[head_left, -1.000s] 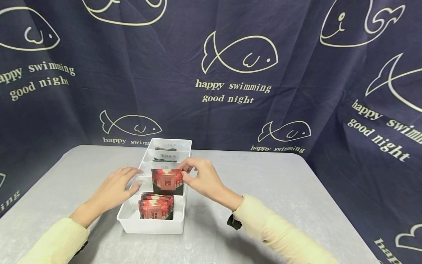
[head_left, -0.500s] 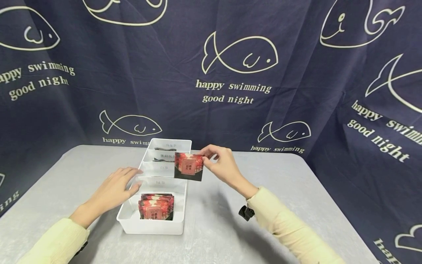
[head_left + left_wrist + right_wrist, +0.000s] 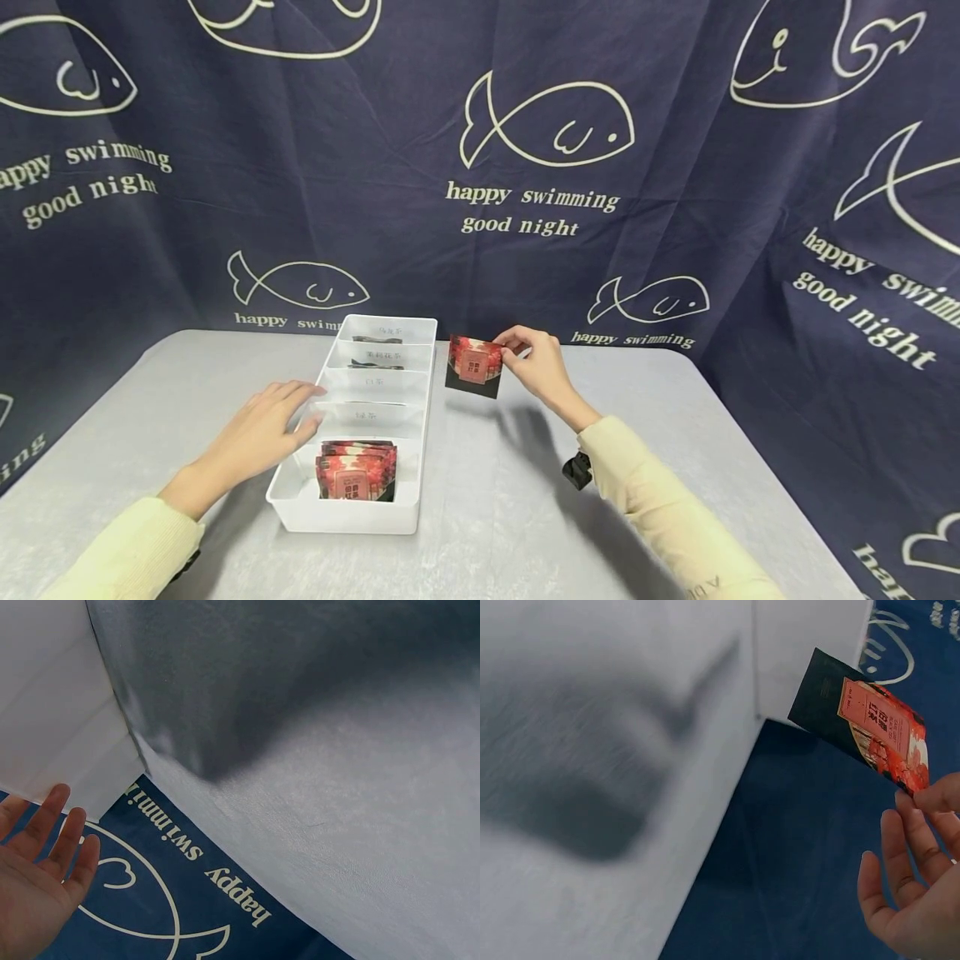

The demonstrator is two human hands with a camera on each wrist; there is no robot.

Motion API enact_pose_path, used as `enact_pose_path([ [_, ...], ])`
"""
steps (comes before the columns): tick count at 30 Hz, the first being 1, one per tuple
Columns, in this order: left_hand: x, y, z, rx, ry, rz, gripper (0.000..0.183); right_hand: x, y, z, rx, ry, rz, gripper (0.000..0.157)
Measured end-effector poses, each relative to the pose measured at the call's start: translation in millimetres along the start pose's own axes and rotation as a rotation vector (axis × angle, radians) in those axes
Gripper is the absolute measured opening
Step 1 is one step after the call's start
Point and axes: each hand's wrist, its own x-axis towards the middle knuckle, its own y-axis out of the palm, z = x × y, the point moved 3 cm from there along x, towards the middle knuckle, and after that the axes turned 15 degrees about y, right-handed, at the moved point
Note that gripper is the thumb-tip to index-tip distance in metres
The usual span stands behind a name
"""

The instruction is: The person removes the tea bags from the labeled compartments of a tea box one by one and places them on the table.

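My right hand (image 3: 542,365) pinches a red and black tea sachet (image 3: 474,367) by its upper right corner, above the table to the right of the white divided box (image 3: 375,518). In the right wrist view the sachet (image 3: 870,724) hangs between thumb and forefinger, its printed front showing. My left hand (image 3: 255,429) rests at the box's left rim, thumb over the edge. Its fingers look relaxed against the box wall (image 3: 67,712) in the left wrist view. Several matching red sachets (image 3: 356,475) stand in the box's front compartment.
Handwritten labels mark the rear compartments. Thin dark packets (image 3: 377,339) show in the rearmost one, and more dark packets (image 3: 375,365) in the one before it. The grey table (image 3: 495,517) ends at a dark blue fish-print curtain (image 3: 525,275).
My right hand has carried the sachet from over the box to the right, off its side, uncovering the labels. The left hand has stayed in place.
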Motion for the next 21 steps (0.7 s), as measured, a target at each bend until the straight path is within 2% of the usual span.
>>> enact_pose_path([
  [13, 1.4, -2.3, -2.9, -0.006, 0.004, -0.002, 0.038, 17.4, 19.3, -35.3, -0.091, 0.09, 0.038, 0.015],
  [21, 1.5, -2.4, -2.1, -0.006, 0.002, -0.001, 0.039, 23.7, 30.6, -47.1, -0.124, 0.133, 0.044, 0.014],
])
